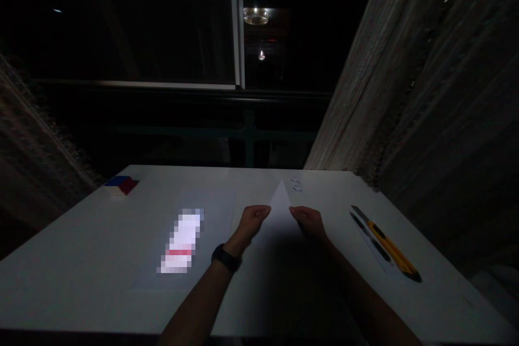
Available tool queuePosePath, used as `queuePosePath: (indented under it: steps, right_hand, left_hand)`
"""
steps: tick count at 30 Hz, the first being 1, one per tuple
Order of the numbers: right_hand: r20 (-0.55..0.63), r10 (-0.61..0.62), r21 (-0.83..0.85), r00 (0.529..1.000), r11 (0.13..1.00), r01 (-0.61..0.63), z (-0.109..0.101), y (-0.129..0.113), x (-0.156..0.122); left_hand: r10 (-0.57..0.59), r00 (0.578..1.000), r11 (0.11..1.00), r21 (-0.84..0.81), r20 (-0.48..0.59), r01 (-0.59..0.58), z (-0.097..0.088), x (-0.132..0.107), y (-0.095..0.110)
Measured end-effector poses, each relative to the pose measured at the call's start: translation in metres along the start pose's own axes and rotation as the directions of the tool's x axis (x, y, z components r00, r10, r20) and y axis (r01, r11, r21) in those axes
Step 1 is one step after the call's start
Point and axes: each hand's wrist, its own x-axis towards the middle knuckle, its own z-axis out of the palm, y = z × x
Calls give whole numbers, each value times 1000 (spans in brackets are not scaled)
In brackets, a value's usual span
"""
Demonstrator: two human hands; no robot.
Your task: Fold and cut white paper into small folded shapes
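Note:
A sheet of white paper [281,208] with a pointed top is held between my two hands over the table. My left hand [254,221], with a dark watch [226,257] on its wrist, pinches the paper's left edge. On the opposite edge, my right hand [310,220] grips it with thumb and fingers. The paper's lower part is lost in the dark shadow between my arms. Just beyond my right hand lies a small piece with dark marks [297,185].
To the right, a yellow utility knife [391,246] lies beside a slim dark pen-like tool [370,236]. A lit, pixelated screen [182,240] rests on the left. A blue and red block [121,185] sits at the far left of the white table [81,248]. Curtains [365,65] flank it.

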Motion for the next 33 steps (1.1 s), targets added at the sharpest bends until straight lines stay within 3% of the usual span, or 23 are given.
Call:
queuePosePath:
  steps: [4, 7, 13, 18, 24, 33]
  right_hand:
    - [15, 11, -15, 1000, 1000, -11, 2, -2, -2]
    - [-7, 35, 39, 999, 999, -35, 3, -6, -5]
    - [-144, 17, 61, 989, 998, -9, 8, -13, -8]
    - [-108, 0, 12, 994, 1000, 1, 10, -9, -8]
    - [-18, 23, -28, 1000, 999, -24, 9, -4, -9]
    - [23, 55, 164, 998, 985, -58, 10, -12, -13]
  left_hand:
    - [40, 998, 997, -70, 39, -38, 0, 1, 1]
    - [66, 998, 992, -108, 9, -65, 1, 0, 1]
    - [159, 986, 987, 48, -59, -156, 6, -6, 6]
    - [243, 966, 962, 145, -83, -230, 7, -10, 14]
    - [261, 962, 956, 163, -83, -245, 5, -10, 14]
    - [314, 948, 920, 266, -58, -289, 10, -16, 16]
